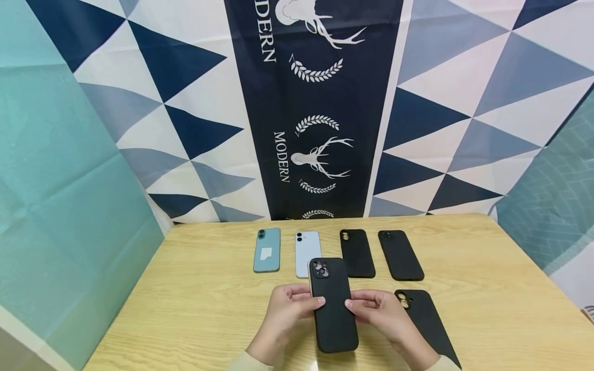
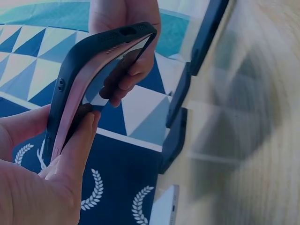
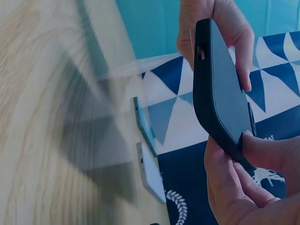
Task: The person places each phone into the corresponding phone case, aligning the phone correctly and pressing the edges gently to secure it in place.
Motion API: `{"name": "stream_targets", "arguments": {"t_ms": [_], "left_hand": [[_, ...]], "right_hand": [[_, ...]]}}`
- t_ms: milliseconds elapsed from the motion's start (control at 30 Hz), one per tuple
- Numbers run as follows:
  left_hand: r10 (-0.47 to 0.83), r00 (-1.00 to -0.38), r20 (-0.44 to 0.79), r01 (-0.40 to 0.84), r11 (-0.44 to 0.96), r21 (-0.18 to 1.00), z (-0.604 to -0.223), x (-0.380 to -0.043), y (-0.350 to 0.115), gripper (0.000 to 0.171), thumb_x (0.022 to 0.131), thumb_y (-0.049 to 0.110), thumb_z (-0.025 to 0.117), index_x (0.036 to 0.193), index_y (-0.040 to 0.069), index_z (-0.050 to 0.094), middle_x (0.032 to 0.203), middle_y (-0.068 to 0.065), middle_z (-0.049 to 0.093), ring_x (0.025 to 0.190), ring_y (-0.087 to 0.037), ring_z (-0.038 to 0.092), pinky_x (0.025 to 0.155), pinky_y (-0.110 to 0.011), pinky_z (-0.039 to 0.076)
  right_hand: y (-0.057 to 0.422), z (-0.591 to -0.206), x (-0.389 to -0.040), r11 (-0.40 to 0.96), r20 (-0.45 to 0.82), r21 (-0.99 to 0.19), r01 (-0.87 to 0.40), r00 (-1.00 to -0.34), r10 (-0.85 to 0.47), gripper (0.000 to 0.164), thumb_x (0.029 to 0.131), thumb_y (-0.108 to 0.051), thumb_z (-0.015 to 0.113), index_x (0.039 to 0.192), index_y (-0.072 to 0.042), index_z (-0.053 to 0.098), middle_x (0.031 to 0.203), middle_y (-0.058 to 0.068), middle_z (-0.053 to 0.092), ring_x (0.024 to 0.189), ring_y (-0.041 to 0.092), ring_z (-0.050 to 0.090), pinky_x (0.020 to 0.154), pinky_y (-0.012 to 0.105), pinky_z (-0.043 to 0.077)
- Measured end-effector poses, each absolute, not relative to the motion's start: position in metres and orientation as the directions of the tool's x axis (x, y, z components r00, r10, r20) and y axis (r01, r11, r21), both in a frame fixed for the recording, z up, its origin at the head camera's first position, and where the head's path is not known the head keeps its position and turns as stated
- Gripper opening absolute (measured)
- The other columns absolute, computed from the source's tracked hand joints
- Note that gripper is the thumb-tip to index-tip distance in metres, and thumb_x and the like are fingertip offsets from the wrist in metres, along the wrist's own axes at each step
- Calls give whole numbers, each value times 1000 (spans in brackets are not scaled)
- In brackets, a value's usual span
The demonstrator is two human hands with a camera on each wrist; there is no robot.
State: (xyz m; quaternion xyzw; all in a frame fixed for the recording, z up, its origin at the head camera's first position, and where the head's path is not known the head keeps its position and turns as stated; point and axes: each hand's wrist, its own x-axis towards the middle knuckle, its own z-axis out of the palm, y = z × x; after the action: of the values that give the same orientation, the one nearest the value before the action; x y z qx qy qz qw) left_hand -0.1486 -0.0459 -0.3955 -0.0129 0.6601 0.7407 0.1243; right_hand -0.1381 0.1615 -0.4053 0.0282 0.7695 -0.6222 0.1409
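Observation:
Both hands hold a black phone case [image 1: 335, 319] over the table, its back and camera opening towards the head camera. A pink-edged phone [image 2: 75, 96] sits partly in the case, its side rising out along one long edge in the left wrist view. Its glossy screen reflects fingers. My left hand [image 1: 289, 312] grips the left edge, thumb on the case back and fingers behind. On the opposite edge, my right hand [image 1: 381, 313] pinches the case between thumb and fingers. The case's bottom port opening [image 3: 201, 52] shows in the right wrist view.
Behind the hands lie a teal phone [image 1: 267, 252] with a white label and a pale phone [image 1: 307, 250]. To their right are two black cases, a near one [image 1: 358, 255] and a far one [image 1: 401, 256]. Another black case [image 1: 429, 322] lies beside my right forearm. Patterned cloth [image 1: 320, 103] hangs behind the wooden table [image 1: 195, 304].

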Motion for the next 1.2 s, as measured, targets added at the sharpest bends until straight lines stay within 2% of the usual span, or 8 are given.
{"name": "stream_targets", "arguments": {"t_ms": [133,233,367,467,733,967,1133,1200], "left_hand": [[176,-966,-191,-216,-139,966,-388,-149,-49,39,76,2,74,111,-12,64,91,-14,76,70,-7,71,71,-26,60],[172,-968,-181,-211,-179,961,-382,-151,-52,39,78,3,73,112,-13,63,89,-10,76,70,-7,71,71,-24,60],[157,-977,-145,-178,-221,959,-379,-153,-55,41,79,2,70,114,-16,59,89,-8,76,71,-6,70,70,-22,59],[161,-979,-127,-164,-244,956,-377,-153,-57,42,79,0,69,116,-18,57,92,-10,76,72,-5,71,70,-22,59],[178,-975,-131,-171,-231,958,-378,-152,-57,43,81,1,68,118,-18,56,96,-15,75,73,-5,71,72,-22,59],[168,-978,-124,-159,-212,964,-384,-149,-57,43,84,5,68,118,-18,56,100,-20,74,74,-6,71,73,-22,60],[178,-977,-120,-154,-193,969,-387,-149,-55,42,84,7,69,118,-15,57,103,-19,73,75,-5,71,75,-22,59],[175,-977,-124,-155,-173,973,-389,-149,-53,41,84,7,68,118,-14,58,103,-18,74,76,-4,70,76,-22,59]], "right_hand": [[164,-402,-136,163,-258,-961,224,-936,-239,57,91,-21,66,129,17,49,115,19,70,94,10,69,81,33,60],[167,-400,-134,81,-243,-970,230,-893,-379,58,91,-20,66,130,18,46,111,11,72,93,6,69,82,27,59],[169,-400,-132,-53,-183,-965,256,-807,-561,52,89,-9,67,128,19,47,101,0,75,91,7,70,83,25,58],[170,-403,-130,-128,-131,-956,264,-775,-619,45,88,-3,66,125,18,50,99,-1,75,92,9,71,84,28,59],[171,-407,-127,-180,-98,-947,267,-771,-629,30,89,-2,65,116,7,58,95,-2,76,88,12,73,83,30,59],[170,-412,-123,-185,-95,-948,259,-785,-612,28,90,-5,64,115,7,58,94,-2,76,85,12,73,83,32,59],[169,-415,-123,-160,-108,-958,239,-815,-570,20,88,-4,66,106,1,60,78,-10,68,82,11,73,80,32,60],[168,-416,-124,-148,-125,-959,241,-830,-544,22,87,-3,68,106,3,60,76,-11,66,82,11,73,80,32,60]]}}
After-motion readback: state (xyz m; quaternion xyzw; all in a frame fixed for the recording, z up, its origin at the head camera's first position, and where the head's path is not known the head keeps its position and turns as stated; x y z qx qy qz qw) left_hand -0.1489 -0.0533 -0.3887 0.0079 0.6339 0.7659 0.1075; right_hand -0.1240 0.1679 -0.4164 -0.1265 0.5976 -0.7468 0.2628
